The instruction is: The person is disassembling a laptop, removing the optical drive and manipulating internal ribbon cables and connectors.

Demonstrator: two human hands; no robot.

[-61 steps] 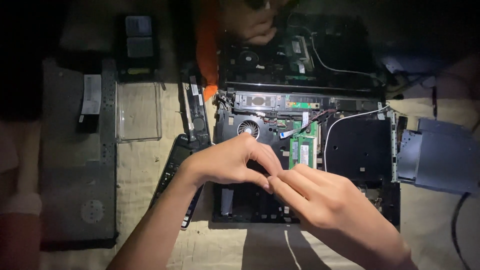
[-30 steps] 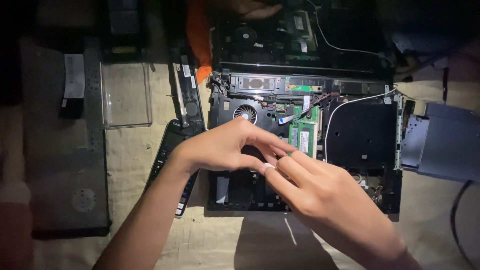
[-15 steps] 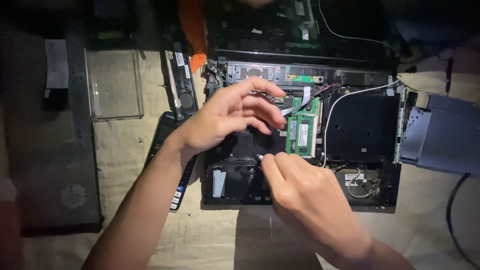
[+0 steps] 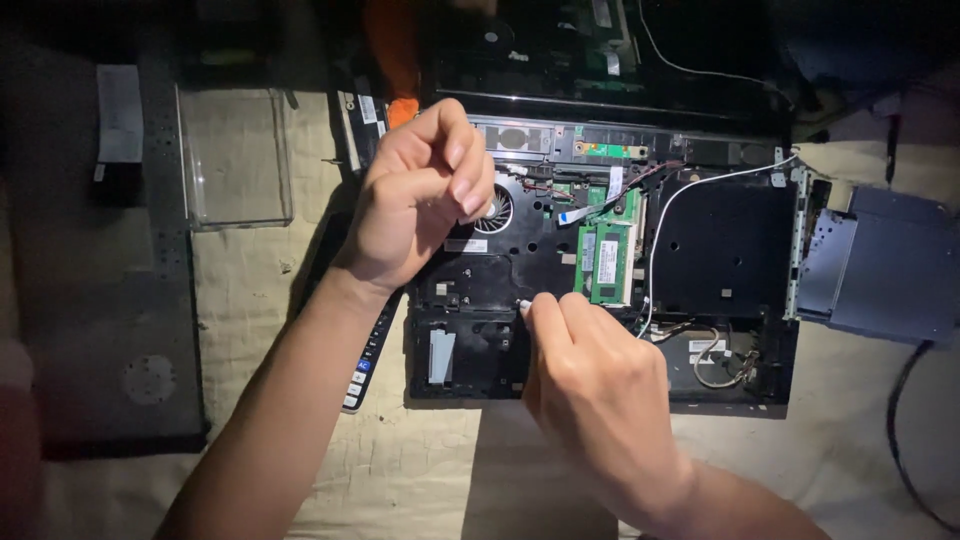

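Observation:
An opened black laptop base (image 4: 720,250) lies on a pale cloth, showing a round fan (image 4: 497,212), a green memory module (image 4: 610,262) and a white cable (image 4: 700,185). My right hand (image 4: 600,400) is closed around a thin tool whose pale tip (image 4: 522,303) touches the base near its middle. My left hand (image 4: 420,200) hovers over the base's upper left, beside the fan, fingers curled against the thumb. Nothing shows in that pinch.
A grey optical drive (image 4: 885,262) lies at the right edge with a dark cable below it. A clear plastic box (image 4: 235,155) and a dark flat panel (image 4: 100,330) sit on the left. Another opened chassis (image 4: 600,50) lies at the top, an orange object (image 4: 390,50) beside it.
My left hand has lifted away from my right hand, up and left toward the fan, and curled shut. My right hand has stayed at the middle of the base.

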